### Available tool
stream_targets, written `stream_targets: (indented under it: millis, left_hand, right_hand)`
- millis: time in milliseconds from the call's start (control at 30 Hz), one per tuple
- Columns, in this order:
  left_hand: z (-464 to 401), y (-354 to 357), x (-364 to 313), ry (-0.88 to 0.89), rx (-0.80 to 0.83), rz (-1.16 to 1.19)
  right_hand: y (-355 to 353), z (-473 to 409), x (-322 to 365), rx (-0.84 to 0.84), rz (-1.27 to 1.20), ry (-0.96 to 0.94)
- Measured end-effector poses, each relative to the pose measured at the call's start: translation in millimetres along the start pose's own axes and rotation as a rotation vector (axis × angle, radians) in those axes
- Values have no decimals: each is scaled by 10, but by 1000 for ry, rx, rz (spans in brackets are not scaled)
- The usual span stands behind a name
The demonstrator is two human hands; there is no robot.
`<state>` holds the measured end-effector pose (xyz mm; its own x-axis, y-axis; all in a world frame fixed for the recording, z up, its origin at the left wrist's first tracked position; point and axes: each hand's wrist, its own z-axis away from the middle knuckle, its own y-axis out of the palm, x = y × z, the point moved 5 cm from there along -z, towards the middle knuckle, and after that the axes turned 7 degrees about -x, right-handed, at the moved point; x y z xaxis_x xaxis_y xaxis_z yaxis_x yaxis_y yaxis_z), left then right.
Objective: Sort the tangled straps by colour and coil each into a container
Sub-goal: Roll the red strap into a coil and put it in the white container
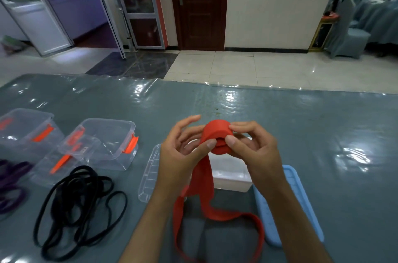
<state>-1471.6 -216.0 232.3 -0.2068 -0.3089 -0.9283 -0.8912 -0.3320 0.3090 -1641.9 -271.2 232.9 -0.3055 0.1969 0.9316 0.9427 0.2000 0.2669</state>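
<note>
Worktop: a grey-green worktop (301, 133) under a clear, glossy plastic sheet that wrinkles and catches the ceiling lights.
Room: pale shiny floor tiles beyond the far edge, a dark brown door (199, 4) in a cream wall, glazed doors (137, 4) standing open at the left, and a cloth-covered chair (349, 32) at the far right.
Red strap: a wide, flat red strap (217, 135), partly wound into a short, thick coil held up between both hands above the worktop. Its loose tail (202, 181) hangs down from the coil between the forearms and loops across the near edge of the worktop.
Left hand: the left hand (183, 150) has its thumb pressed on the strap where it leaves the coil; the fingers behind are spread and only lightly bent.
Right hand: the right hand (252, 146) pinches the coil, thumb on its open front and fingers curled over the top.
Under the hands: a white container (232, 176), mostly hidden, with a clear lid (148, 174) lying to its left and a light blue lid (288, 204) to its right.
Black strap: a thin black strap (79, 204) lies in a loose tangle at the near left.
Purple strap: a purple strap (10, 183) lies at the left edge, partly cut off.
Clear containers: two clear containers (103, 142) (25, 129) with orange clasps sit behind those straps, lids on.
</note>
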Motion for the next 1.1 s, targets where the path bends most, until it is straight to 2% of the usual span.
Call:
stream_targets:
  millis: [167,267,467,633,867,1000,1100]
  left_hand:
    - [39,41,-28,124,-18,-61]
    - [59,65,-1,73,0,-64]
    - [68,65,-32,29,84,-121]
    - [128,60,-17,-1,132,-168]
    - [188,48,-52,-26,139,-72]
    - [214,-21,-11,-45,132,-99]
    - [209,-58,32,-17,161,-145]
  right_hand:
    - [-60,7,102,26,74,-43]
    - [-73,60,118,-2,49,-96]
    - [-113,111,106,54,66,-3]
    - [-104,138,194,-12,44,-61]
    - [-37,250,92,-52,33,-76]
    - [-96,258,84,40,183,-59]
    - [-180,261,69,161,222,43]
